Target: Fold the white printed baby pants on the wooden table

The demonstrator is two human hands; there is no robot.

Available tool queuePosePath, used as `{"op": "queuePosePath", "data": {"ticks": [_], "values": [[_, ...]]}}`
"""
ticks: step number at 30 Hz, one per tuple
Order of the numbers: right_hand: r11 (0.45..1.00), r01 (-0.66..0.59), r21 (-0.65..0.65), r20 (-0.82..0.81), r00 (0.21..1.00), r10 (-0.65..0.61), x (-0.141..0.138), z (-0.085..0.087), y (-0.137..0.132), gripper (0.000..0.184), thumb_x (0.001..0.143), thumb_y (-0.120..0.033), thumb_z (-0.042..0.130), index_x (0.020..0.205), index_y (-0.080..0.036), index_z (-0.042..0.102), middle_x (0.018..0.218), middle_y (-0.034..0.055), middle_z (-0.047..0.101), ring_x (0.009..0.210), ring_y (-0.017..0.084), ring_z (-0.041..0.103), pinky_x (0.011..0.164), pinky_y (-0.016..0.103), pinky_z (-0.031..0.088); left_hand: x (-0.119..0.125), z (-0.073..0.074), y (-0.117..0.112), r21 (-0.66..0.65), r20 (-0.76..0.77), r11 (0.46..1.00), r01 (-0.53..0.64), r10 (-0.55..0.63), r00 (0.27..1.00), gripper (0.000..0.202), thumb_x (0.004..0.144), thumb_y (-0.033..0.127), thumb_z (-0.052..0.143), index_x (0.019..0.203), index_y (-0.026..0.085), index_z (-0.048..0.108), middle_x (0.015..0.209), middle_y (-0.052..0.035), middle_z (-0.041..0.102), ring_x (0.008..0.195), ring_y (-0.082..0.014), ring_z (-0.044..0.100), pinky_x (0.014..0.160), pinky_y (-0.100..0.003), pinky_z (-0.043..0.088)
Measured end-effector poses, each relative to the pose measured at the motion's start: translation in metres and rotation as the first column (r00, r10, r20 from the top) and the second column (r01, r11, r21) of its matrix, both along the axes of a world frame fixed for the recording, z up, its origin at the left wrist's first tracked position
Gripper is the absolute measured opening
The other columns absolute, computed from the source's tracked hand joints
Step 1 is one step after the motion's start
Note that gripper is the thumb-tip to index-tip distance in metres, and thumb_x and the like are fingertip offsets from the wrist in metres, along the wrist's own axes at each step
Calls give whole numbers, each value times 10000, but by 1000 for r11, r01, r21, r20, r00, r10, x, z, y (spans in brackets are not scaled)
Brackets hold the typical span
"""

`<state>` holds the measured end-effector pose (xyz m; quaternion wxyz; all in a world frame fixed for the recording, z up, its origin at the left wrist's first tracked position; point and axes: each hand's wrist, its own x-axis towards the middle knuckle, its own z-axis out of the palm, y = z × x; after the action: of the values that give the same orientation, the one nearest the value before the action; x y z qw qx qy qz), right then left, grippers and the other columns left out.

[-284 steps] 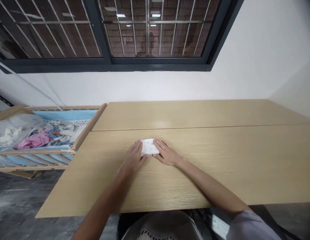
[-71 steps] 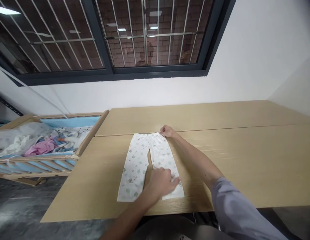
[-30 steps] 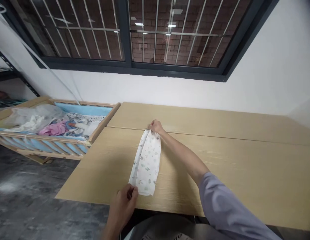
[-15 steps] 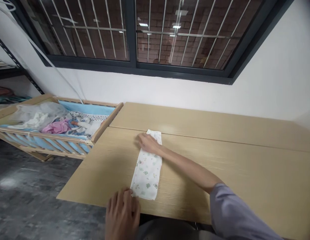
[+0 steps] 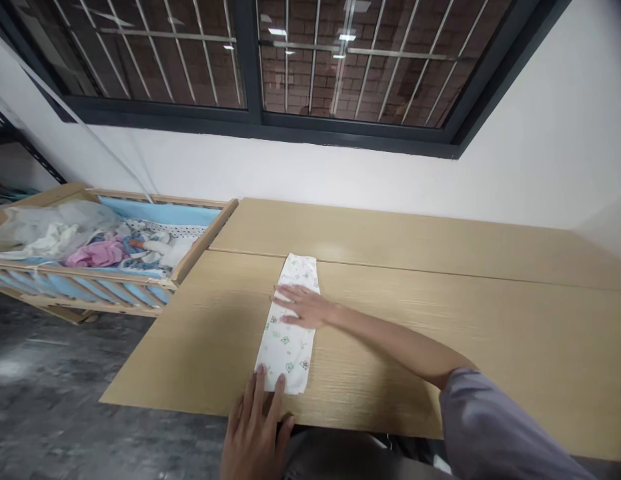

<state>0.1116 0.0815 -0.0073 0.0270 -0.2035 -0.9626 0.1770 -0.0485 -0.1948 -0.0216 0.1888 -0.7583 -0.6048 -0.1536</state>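
The pants (image 5: 290, 320) lie folded into a long strip on the table (image 5: 440, 320), near its left front corner. My right hand (image 5: 305, 308) rests flat and open across their middle. My left hand (image 5: 255, 433) lies open, fingertips (image 5: 263, 380) on the near hem. A crib (image 5: 105, 247) adjoins the table's left.

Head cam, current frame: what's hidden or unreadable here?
Head view, folded trousers: middle strip hidden under the flat right hand.
Head view, trousers' near hem: one corner covered by the left hand fingers.
Head view, left hand: wrist cut off by the bottom edge.
Head view, crib: clothes inside too small to tell apart; one end cut off by the left edge.
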Motion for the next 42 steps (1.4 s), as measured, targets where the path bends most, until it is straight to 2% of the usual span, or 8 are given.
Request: {"op": "queuePosePath", "data": {"ticks": [6, 11, 16, 21, 27, 35, 38, 42], "values": [[977, 195, 87, 43, 979, -200, 10, -3, 98, 676, 1039, -565, 269, 1611, -209, 221, 1682, 89, 107, 1560, 240, 83, 1262, 434, 19, -2, 2, -2, -33, -13, 999, 7, -7, 1000, 553, 943, 366, 559, 1477, 238, 495, 1529, -169, 482, 1324, -325, 556, 968, -399, 476], [978, 182, 102, 16, 983, -185, 10, 5, 116, 613, 1044, -465, 294, 1598, -203, 267, 1675, 71, 168, 1554, 230, 136, 1263, 418, 67, 0, 2, -5, -57, -15, 998, 0, 0, 1000, 586, 940, 368, 571, 1504, 257, 455, 1542, -159, 468, 1337, -309, 545, 983, -386, 470], [967, 220, 132, -148, 969, -200, 8, 28, 50, 664, 1041, -499, 320, 1582, -116, 285, 1669, 171, 178, 1550, 299, 139, 1251, 489, 126, -5, 6, 4, -55, 49, 998, -6, 9, 999, 569, 955, 342, 540, 1499, 200, 449, 1556, -173, 445, 1384, -307, 490, 995, -402, 443], [1000, -7, 4, -203, 979, 8, 33, 50, -76, 509, 1034, -504, 391, 1343, -159, 601, 1405, 164, 557, 1252, 256, 561, 1079, 424, 439, -29, 21, 23, -99, 106, 975, 198, -188, 976, 406, 976, 291, 523, 1374, 225, 567, 1451, -103, 585, 1310, -232, 558, 1004, -351, 461], [998, 57, 11, -204, 977, -53, 72, 26, -178, 606, 915, -605, 577, 1336, -170, 585, 1301, 136, 621, 1215, 295, 556, 1078, 441, 443, -31, 8, 14, -114, 161, 925, 362, -343, 925, 423, 930, 238, 600, 1351, 271, 600, 1355, -72, 661, 1212, -214, 624, 985, -316, 503], [942, 253, 222, -362, 918, -162, 85, -22, -229, 290, 967, -139, 481, 1185, -239, 644, 1093, 102, 706, 1076, 265, 623, 1023, 465, 489, -27, 4, -4, -103, 192, 834, 542, -518, 833, 551, 904, 0, 400, 1356, 258, 583, 1213, -40, 743, 1056, -158, 684, 941, -254, 509], [958, 285, 43, -397, 884, -245, 88, -8, -235, 267, 947, -153, 500, 1140, -263, 648, 1054, 82, 702, 1005, 246, 638, 943, 432, 541, -26, 11, -6, -123, 334, 819, 560, -498, 801, 422, 967, 93, 406, 1333, 213, 580, 1074, -59, 768, 923, -169, 696, 885, -263, 536], [920, 312, -236, -338, 862, -379, 95, 43, -220, 247, 968, -239, 533, 1175, -313, 644, 1160, 76, 644, 1152, 239, 596, 989, 394, 540, -18, 28, 4, -133, 510, 845, 519, -391, 766, 289, 1001, 148, 433, 1199, 237, 625, 928, -28, 744, 801, -153, 670, 777, -241, 542]]}}
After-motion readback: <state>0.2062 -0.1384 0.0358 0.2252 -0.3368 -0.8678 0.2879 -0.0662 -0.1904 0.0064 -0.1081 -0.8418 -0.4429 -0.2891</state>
